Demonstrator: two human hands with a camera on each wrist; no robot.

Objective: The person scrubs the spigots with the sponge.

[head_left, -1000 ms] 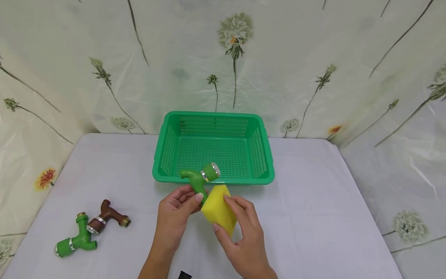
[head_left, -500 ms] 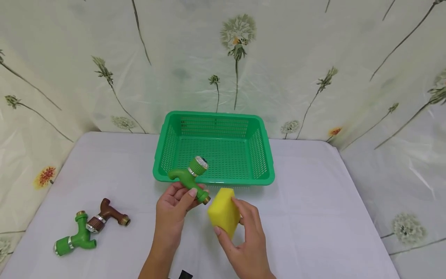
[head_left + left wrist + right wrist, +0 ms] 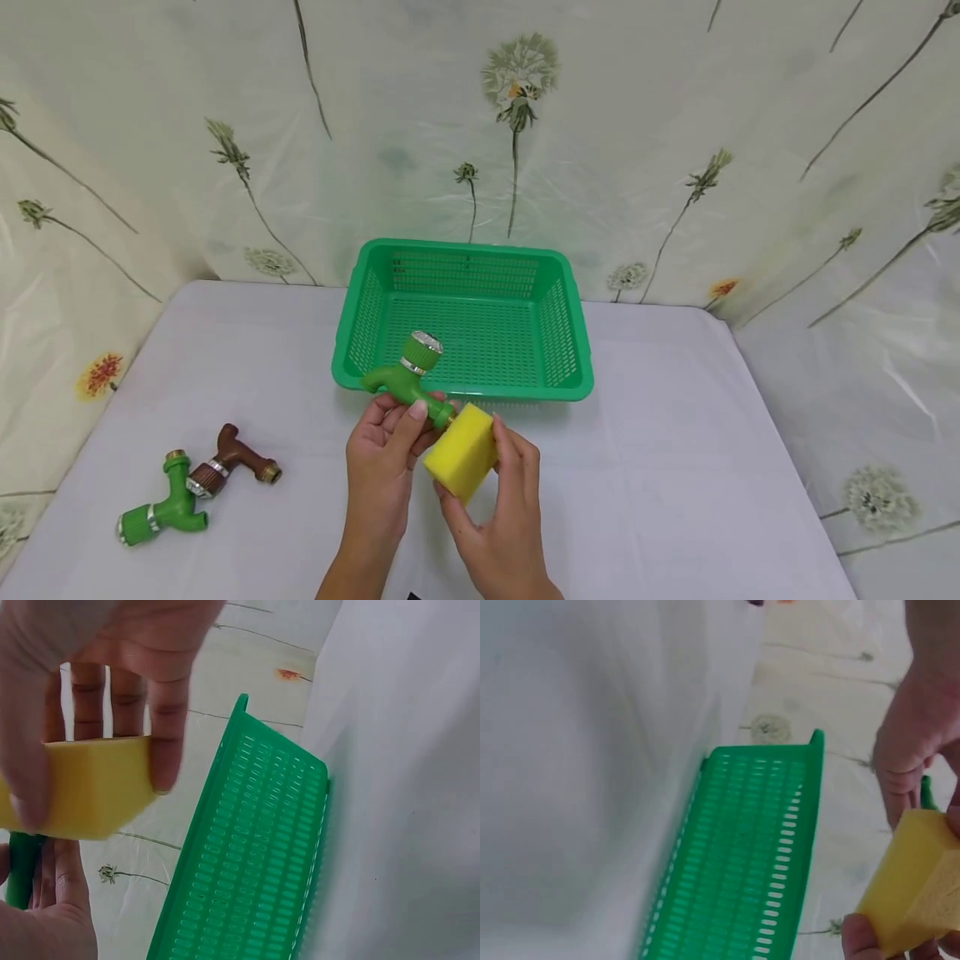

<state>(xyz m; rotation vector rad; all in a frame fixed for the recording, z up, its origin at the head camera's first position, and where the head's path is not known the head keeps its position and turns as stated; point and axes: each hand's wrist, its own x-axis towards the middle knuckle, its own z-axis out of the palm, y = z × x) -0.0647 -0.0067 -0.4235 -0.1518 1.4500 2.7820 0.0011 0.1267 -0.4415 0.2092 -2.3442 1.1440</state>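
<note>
My left hand [image 3: 390, 454] grips a green plastic tap [image 3: 408, 377] by its threaded stem, holding it just in front of the green basket [image 3: 577, 387]. Its knurled knob with a silver cap points up and away. My right hand [image 3: 491, 500] holds a yellow sponge [image 3: 461, 450] between thumb and fingers, pressed against the tap's lower end. The left wrist view shows the sponge [image 3: 79, 787] close up with fingers [image 3: 166, 727] over it and a strip of the tap [image 3: 22, 870]. The right wrist view shows the sponge [image 3: 919, 881] at the lower right.
The green slotted basket stands against the flowered backdrop with nothing inside. On the white table [image 3: 675, 467] at the front left lie another green tap [image 3: 161, 512] and a brown tap [image 3: 232, 462], touching each other.
The sponge has come back left against the tap's stem after drawing away half a second ago. The tap has turned so that its knob stands more upright.
</note>
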